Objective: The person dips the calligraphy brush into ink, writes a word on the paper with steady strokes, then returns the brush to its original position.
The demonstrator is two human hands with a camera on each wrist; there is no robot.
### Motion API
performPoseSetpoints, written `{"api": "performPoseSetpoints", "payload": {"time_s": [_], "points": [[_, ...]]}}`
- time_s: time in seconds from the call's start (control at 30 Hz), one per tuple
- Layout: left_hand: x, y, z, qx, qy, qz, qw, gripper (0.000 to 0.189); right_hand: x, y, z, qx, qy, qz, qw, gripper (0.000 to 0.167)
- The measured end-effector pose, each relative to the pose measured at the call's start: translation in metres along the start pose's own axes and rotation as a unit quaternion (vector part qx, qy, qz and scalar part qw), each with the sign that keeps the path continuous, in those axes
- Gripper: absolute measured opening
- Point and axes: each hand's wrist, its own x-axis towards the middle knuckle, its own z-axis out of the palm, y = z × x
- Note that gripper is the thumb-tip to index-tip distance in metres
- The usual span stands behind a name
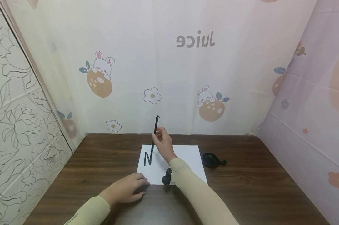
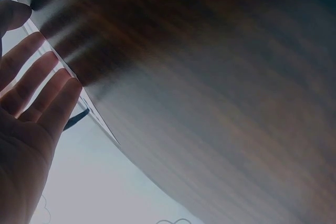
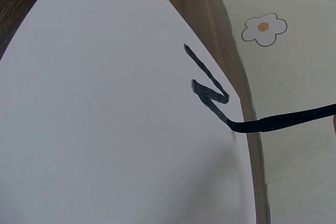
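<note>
My right hand (image 1: 164, 142) pinches a slim black brush (image 1: 156, 126) with a small hook at its top end. The brush's bent dark tip meets the white paper (image 1: 186, 156) at one end of a black letter N (image 1: 147, 158). In the right wrist view the brush (image 3: 294, 119) comes in from the right edge, and the N (image 3: 210, 85) has thick dark strokes. My left hand (image 1: 127, 188) rests at the paper's near left edge. Its fingers (image 2: 63, 98) are extended in the left wrist view, apart from the brush.
A black rounded dish with a short handle (image 1: 211, 160) sits on the brown wooden table (image 1: 242, 187), right of the paper. A small black device (image 1: 166, 177) is by the right sleeve. A printed curtain (image 1: 158, 62) stands behind the table's far edge.
</note>
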Motion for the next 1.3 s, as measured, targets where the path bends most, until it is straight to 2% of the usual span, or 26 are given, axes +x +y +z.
{"api": "performPoseSetpoints", "payload": {"time_s": [0.2,0.67,0.97,1.2,1.3], "points": [[0.001,0.001,-0.001,-0.005,-0.016,-0.014,0.9998,0.031,0.001,0.000,0.000,-0.001,0.004,-0.004,1.0000,0.020],[0.001,0.000,-0.001,-0.003,-0.005,-0.003,1.0000,0.031,0.002,0.000,-0.001,-0.004,0.014,-0.017,0.9998,0.020],[0.001,-0.001,-0.001,-0.005,-0.010,-0.007,0.9999,0.031,0.002,-0.002,-0.003,-0.006,0.017,-0.004,0.9998,0.022],[0.002,0.002,-0.003,-0.013,-0.031,-0.028,0.9990,0.031,0.002,-0.005,-0.007,-0.001,0.022,-0.009,0.9997,0.022],[0.002,0.003,-0.004,-0.013,-0.031,-0.029,0.9990,0.030,0.003,-0.007,-0.010,0.004,0.026,-0.015,0.9996,0.024]]}}
